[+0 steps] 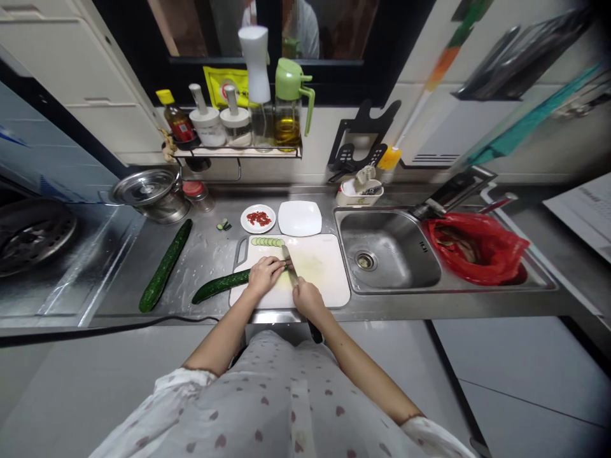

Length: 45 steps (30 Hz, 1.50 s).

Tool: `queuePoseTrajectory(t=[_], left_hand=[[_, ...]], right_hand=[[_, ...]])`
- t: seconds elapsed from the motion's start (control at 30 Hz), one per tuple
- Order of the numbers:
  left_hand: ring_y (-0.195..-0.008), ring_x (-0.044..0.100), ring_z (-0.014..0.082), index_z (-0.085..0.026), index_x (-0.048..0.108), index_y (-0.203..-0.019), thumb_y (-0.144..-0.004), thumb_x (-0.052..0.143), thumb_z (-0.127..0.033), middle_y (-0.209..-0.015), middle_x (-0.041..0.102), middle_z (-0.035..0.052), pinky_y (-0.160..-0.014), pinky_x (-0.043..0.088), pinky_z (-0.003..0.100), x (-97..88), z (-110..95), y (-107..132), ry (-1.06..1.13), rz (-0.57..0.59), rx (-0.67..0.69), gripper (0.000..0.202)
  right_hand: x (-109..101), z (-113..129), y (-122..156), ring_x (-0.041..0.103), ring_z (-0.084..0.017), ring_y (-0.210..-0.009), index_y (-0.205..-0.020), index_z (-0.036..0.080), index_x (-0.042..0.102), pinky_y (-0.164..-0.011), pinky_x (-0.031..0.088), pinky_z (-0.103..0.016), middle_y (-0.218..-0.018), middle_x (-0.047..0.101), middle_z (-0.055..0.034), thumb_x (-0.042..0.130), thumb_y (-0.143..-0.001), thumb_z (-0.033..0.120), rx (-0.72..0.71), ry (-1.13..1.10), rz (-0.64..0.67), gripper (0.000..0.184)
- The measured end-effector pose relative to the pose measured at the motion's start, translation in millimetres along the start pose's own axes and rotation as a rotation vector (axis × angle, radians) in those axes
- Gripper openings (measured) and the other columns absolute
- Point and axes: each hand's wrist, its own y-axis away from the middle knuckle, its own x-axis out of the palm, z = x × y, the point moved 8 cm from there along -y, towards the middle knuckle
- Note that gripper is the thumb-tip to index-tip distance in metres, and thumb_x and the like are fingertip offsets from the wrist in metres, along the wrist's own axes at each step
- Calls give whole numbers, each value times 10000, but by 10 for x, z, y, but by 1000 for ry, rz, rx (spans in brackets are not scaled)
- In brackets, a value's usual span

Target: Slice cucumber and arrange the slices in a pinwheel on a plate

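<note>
On a white cutting board (324,273) lies a long green cucumber (222,285), its left end reaching past the board onto the counter. My left hand (266,275) is closed over the cucumber's right end, fingers bent near the blade. In my right hand (308,298) is a kitchen knife (291,264), gripped by its handle, with the blade upright at the cucumber's cut end. A row of cucumber slices (267,242) lies along the board's upper left edge. Whether the blade is inside the cucumber is hidden by my fingers.
Behind the board stand a plate of chopped red pieces (258,219) and a white square plate (300,218). Another cucumber (165,267) lies to the left, near a lidded steel pot (151,194). A sink (389,251) and a red plastic bag (477,248) are to the right.
</note>
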Motion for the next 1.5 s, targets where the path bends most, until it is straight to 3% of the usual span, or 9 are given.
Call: queuePoseTrajectory(t=[0.23, 0.63, 0.97, 1.3, 1.5], left_hand=[[-943, 554, 176, -261, 705, -1004, -919, 498, -343, -1018, 653, 38, -806, 462, 304, 2, 4, -8, 2, 4, -5, 238], [-939, 551, 177, -275, 705, -1030, -924, 485, -366, -1015, 652, 41, -789, 465, 304, 20, 7, -2, 4, 9, -8, 260], [-914, 549, 179, -274, 709, -994, -915, 501, -358, -1024, 658, 28, -768, 460, 302, 22, -7, 0, -23, 9, -4, 238], [-930, 546, 180, -280, 708, -1017, -919, 493, -351, -1030, 648, 40, -790, 466, 307, 32, -10, 4, -8, 9, 2, 247], [-931, 548, 179, -272, 707, -1012, -917, 494, -348, -1026, 644, 46, -792, 468, 307, 27, -5, 5, -4, 24, -5, 245]], right_hand=[[10, -58, 130, 643, -223, -923, -1101, 113, 552, -723, 390, -273, -1001, 679, -157, 349, -912, 156, 8, 19, 51, 281], [-70, 23, -56, 627, -237, -955, -1105, 113, 556, -737, 404, -284, -1028, 670, -164, 364, -903, 176, -16, -16, 31, 286], [-8, -30, 35, 635, -233, -936, -1092, 110, 561, -735, 406, -284, -1004, 674, -162, 358, -902, 161, -8, 14, 52, 283], [-93, 65, -129, 625, -242, -994, -1117, 114, 559, -756, 420, -288, -1058, 664, -173, 381, -897, 172, -10, -11, 49, 289], [-22, 6, -39, 628, -231, -976, -1106, 116, 559, -750, 418, -281, -1046, 669, -157, 385, -900, 173, 3, 1, 79, 277]])
